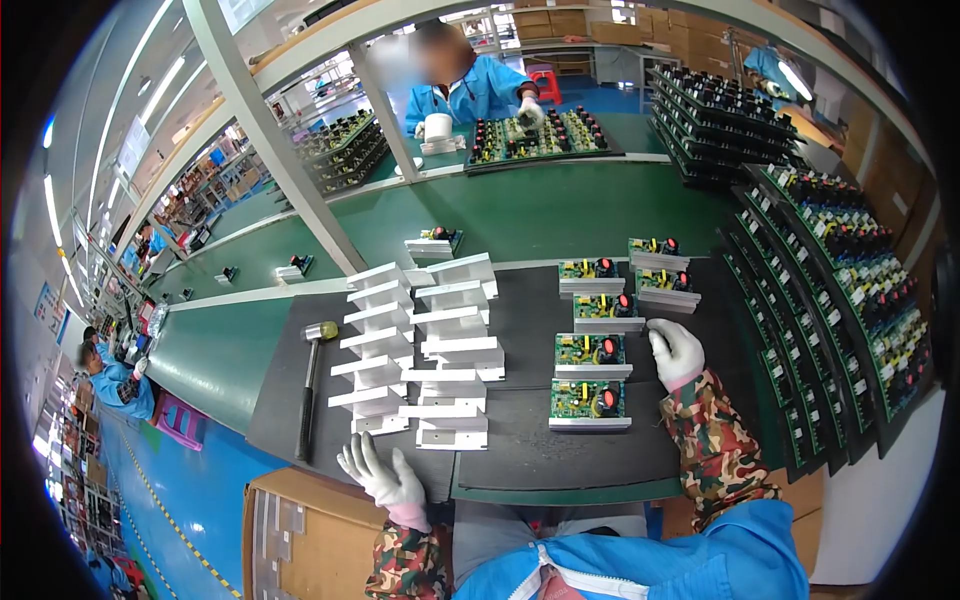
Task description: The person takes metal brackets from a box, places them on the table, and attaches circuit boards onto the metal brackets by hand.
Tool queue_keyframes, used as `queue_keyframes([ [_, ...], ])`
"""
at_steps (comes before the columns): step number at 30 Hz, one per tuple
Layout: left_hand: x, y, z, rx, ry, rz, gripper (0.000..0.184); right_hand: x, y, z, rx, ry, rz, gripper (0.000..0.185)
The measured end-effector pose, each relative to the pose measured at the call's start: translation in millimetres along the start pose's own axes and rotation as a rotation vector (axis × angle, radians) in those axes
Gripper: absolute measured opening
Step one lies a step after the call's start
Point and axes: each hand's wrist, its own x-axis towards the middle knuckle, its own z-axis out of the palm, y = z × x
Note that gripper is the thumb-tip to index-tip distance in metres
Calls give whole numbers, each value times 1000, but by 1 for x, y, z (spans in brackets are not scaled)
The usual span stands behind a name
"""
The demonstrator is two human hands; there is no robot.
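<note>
My left hand (383, 474), in a white glove, is open with its fingers spread, just below the rows of bare aluminium heat sinks (452, 410). My right hand (676, 352), also gloved, rests on the dark mat with its fingers loosely bent and no object visible in it. Its fingertips are close to the right end of a circuit board with a heat sink (608, 310); whether they touch is unclear. Several more such boards stand around it, including a front board (588, 402) and a board at the right (668, 290).
A hammer (312, 390) lies left of the heat sinks on the dark mat (520, 465). Stacked trays of boards (830, 290) rise at the right. Beyond runs a green conveyor (540, 205) carrying a few boards. Across it, a co-worker (470, 90) handles a board panel (540, 137).
</note>
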Motion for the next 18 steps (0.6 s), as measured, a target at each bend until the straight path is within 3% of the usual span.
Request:
queue_keyframes([
  [18, 4, 4, -5, -30, -20, -1, 54, -1, 6, 1, 6, 2, -26, 14],
])
